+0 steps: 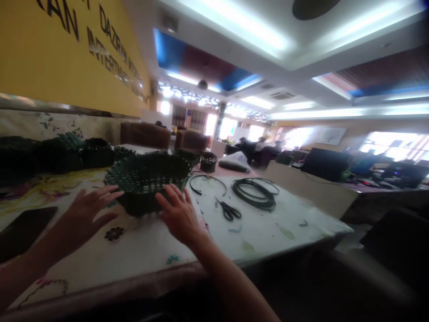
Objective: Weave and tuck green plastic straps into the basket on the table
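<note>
A dark green woven basket with a wavy rim stands on the white patterned tablecloth. My left hand is open, fingers spread, reaching to the basket's left side, its fingertips close to the rim. On the other side my right hand is open too, with fingers stretched against the basket's lower right wall. Neither hand grips anything.
Several more dark woven baskets line the back left of the table, a small one sits further back. Black scissors and coils of dark cord lie to the right. A dark flat object lies at left. People sit far behind.
</note>
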Demonstrator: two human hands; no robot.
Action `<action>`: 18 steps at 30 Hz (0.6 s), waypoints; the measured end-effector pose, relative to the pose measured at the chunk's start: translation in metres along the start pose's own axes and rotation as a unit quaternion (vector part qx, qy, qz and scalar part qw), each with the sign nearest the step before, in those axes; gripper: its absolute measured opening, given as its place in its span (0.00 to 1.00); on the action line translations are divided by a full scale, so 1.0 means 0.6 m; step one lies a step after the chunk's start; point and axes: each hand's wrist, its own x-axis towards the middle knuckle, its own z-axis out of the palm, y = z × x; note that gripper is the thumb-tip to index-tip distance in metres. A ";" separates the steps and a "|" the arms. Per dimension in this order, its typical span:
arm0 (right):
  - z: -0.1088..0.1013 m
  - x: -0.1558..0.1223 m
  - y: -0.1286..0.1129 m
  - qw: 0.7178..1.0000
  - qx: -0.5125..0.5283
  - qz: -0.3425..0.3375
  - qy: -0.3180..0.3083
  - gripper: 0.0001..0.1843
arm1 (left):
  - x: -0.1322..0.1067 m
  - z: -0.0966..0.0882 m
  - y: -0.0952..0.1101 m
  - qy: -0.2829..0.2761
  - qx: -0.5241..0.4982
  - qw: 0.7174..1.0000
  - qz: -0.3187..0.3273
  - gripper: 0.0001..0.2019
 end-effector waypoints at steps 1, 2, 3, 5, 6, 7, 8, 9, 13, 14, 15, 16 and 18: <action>0.001 0.006 0.009 1.000 0.009 0.010 0.001 0.29 | 0.005 0.001 -0.002 0.003 -0.005 1.000 -0.003 0.23; 0.002 0.011 0.019 1.000 0.017 0.023 0.006 0.30 | 0.011 0.002 -0.004 0.009 -0.010 1.000 -0.008 0.25; 0.004 0.016 0.031 0.999 0.024 0.037 0.015 0.31 | 0.017 0.005 -0.008 0.015 -0.013 1.000 -0.010 0.26; 0.010 0.027 0.057 0.997 0.031 0.064 0.028 0.33 | 0.032 0.010 -0.014 0.018 -0.015 1.000 -0.004 0.28; 0.013 0.032 0.069 0.996 0.034 0.074 0.026 0.33 | 0.040 0.013 -0.016 0.010 -0.019 1.000 0.003 0.28; 0.016 0.037 0.080 0.996 0.035 0.082 0.018 0.32 | 0.048 0.016 -0.018 0.000 -0.028 1.000 0.007 0.26; 0.018 0.042 0.088 0.996 0.035 0.088 0.009 0.28 | 0.055 0.017 -0.020 -0.011 -0.039 0.999 0.009 0.25; 0.019 0.045 0.091 0.996 0.030 0.089 0.004 0.22 | 0.061 0.017 -0.023 -0.021 -0.054 0.998 0.007 0.23; 0.005 0.032 0.055 0.999 0.003 0.023 0.041 0.05 | 0.053 -0.007 -0.049 -0.015 -0.106 0.993 -0.044 0.22; -0.003 0.023 0.037 0.999 0.009 -0.005 0.053 0.06 | 0.043 -0.017 -0.058 -0.004 -0.113 0.991 -0.074 0.22; -0.012 0.013 0.020 0.998 0.023 -0.034 0.055 0.08 | 0.032 -0.028 -0.066 0.004 -0.116 0.988 -0.104 0.22; -0.023 0.005 0.006 0.996 0.043 -0.061 0.056 0.11 | 0.021 -0.039 -0.072 0.018 -0.112 0.984 -0.135 0.22; -0.043 -0.005 -0.004 0.989 0.093 -0.093 0.063 0.19 | 0.001 -0.058 -0.072 0.023 -0.108 0.977 -0.183 0.21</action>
